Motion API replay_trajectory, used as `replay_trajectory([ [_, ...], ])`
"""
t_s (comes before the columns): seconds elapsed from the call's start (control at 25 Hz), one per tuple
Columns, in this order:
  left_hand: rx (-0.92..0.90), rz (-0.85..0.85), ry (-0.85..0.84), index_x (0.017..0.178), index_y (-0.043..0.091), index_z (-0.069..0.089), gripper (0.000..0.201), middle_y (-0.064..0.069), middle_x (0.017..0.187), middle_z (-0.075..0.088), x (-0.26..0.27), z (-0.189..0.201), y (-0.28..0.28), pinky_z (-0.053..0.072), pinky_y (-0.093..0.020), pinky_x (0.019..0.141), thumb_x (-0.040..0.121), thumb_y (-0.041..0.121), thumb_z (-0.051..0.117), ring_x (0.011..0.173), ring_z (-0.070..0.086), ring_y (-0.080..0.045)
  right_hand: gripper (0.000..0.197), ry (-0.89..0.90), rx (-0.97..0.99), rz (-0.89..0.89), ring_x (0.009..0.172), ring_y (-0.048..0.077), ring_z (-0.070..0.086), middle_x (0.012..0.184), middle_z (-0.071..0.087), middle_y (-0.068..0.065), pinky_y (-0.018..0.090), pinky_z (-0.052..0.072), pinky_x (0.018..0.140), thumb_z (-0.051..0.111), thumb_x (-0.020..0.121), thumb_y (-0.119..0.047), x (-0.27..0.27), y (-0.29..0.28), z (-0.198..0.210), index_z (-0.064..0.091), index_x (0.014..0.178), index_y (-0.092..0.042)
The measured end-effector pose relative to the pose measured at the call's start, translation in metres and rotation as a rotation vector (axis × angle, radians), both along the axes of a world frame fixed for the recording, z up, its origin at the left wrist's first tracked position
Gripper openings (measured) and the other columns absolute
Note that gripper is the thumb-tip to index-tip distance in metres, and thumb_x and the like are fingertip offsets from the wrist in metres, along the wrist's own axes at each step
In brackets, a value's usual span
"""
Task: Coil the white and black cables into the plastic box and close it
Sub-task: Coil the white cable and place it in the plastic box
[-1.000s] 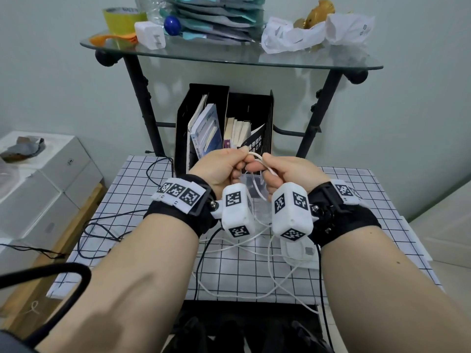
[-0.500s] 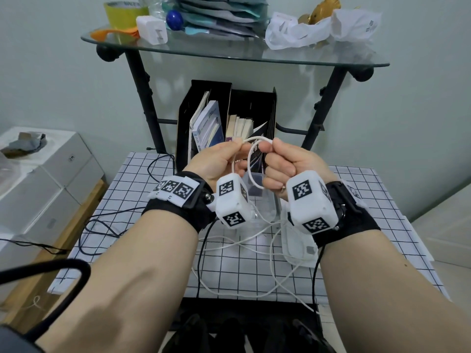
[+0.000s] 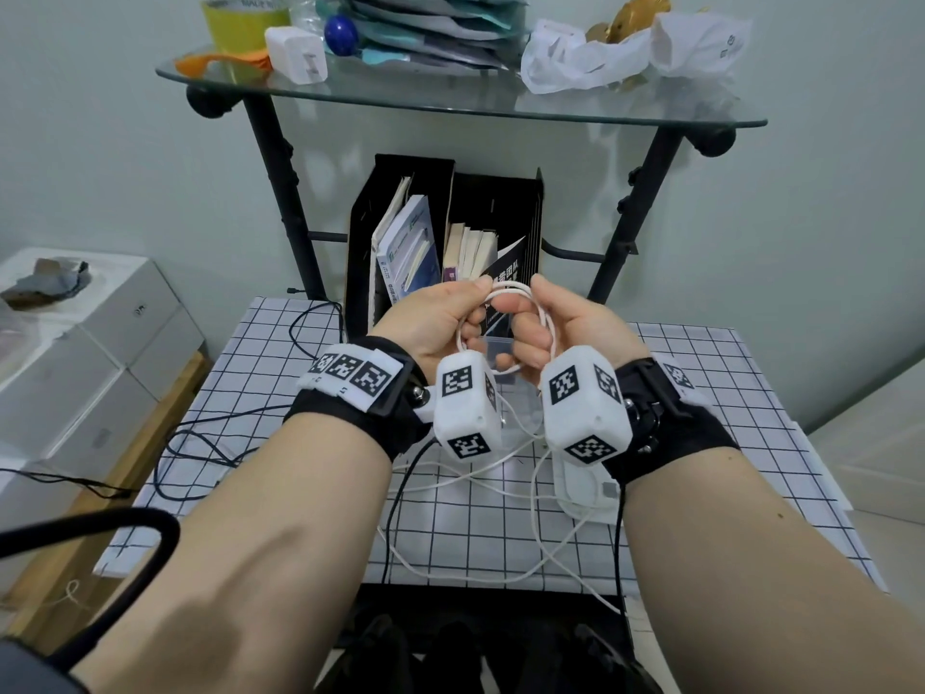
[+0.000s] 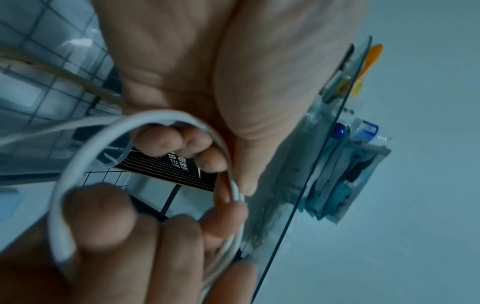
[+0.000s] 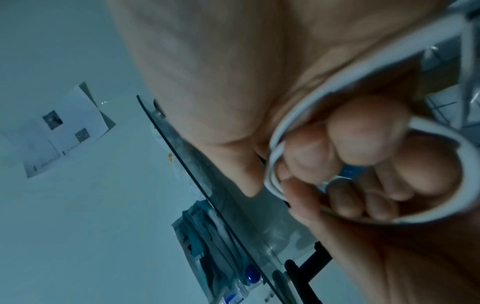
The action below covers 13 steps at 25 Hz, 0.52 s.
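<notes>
White cable (image 3: 510, 293) (unlabelled) in both hands (image 3: 500, 328)

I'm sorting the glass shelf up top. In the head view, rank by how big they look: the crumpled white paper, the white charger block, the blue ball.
Largest to smallest, as they look in the head view:
1. crumpled white paper
2. white charger block
3. blue ball
All sit on the same shelf, at roughly similar distance from the camera.

A white cable (image 3: 510, 293) loops above the black-gridded white tablecloth (image 3: 701, 393), beside a seemingly clear plastic box (image 3: 500, 350).
</notes>
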State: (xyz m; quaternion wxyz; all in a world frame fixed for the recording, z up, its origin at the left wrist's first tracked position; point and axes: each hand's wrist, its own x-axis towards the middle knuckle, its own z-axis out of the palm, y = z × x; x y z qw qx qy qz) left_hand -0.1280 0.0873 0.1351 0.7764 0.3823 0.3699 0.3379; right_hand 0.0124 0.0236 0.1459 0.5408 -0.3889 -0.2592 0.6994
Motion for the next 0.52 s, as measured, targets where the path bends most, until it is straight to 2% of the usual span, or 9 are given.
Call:
replay_trajectory([
  [0.12, 0.004, -0.017, -0.011, 0.085, 0.011, 0.06, 0.018, 0.0, 0.062, 0.041, 0.002, 0.001, -0.002, 0.029, -0.022, 0.052, 0.095, 0.025, 0.054, 0.051, 0.032, -0.01, 0.038, -0.023, 0.028, -0.027, 0.03, 0.009, 0.025, 0.039, 0.029, -0.004, 0.023, 0.025, 0.045, 0.035, 0.103, -0.032, -0.003, 0.001, 0.0, 0.056, 0.082, -0.008],
  [0.16, 0.003, -0.022, -0.026, 0.087, 0.01, 0.063, 0.02, 0.0, 0.062, 0.042, 0.003, 0.001, -0.003, 0.03, -0.022, 0.052, 0.095, 0.026, 0.054, 0.052, 0.033, -0.009, 0.039, 0.004, 0.028, -0.039, 0.029, 0.008, 0.023, 0.038, 0.027, -0.005, 0.021, 0.023, 0.041, 0.034, 0.103, -0.033, -0.004, 0.001, 0.001, 0.053, 0.079, -0.009],
  [0.28, 0.007, -0.028, -0.049, 0.088, 0.009, 0.069, 0.026, 0.0, 0.061, 0.046, 0.005, 0.001, -0.005, 0.036, -0.023, 0.055, 0.096, 0.026, 0.052, 0.053, 0.038, -0.01, 0.041, 0.132, 0.023, -0.114, 0.026, 0.008, 0.022, 0.036, 0.026, -0.006, 0.017, 0.024, 0.033, 0.031, 0.103, -0.034, -0.003, 0.004, 0.004, 0.048, 0.073, -0.012],
  [0.4, 0.02, -0.055, -0.031, 0.086, 0.007, 0.07, 0.027, -0.001, 0.06, 0.053, 0.006, -0.003, -0.007, 0.043, -0.024, 0.06, 0.096, 0.023, 0.051, 0.051, 0.046, -0.011, 0.04, 0.241, 0.064, -0.23, 0.028, 0.008, 0.021, 0.037, 0.026, -0.007, 0.019, 0.018, 0.037, 0.032, 0.102, -0.036, 0.006, 0.006, 0.01, 0.047, 0.071, -0.015],
  [0.52, 0.015, -0.117, 0.019, 0.092, 0.005, 0.066, 0.023, -0.001, 0.061, 0.055, 0.006, -0.009, -0.011, 0.046, -0.024, 0.061, 0.098, 0.018, 0.048, 0.051, 0.05, -0.01, 0.039, 0.309, 0.108, -0.406, 0.03, 0.01, 0.019, 0.038, 0.026, -0.006, 0.018, 0.019, 0.038, 0.034, 0.102, -0.035, 0.018, 0.009, 0.016, 0.046, 0.069, -0.017],
])
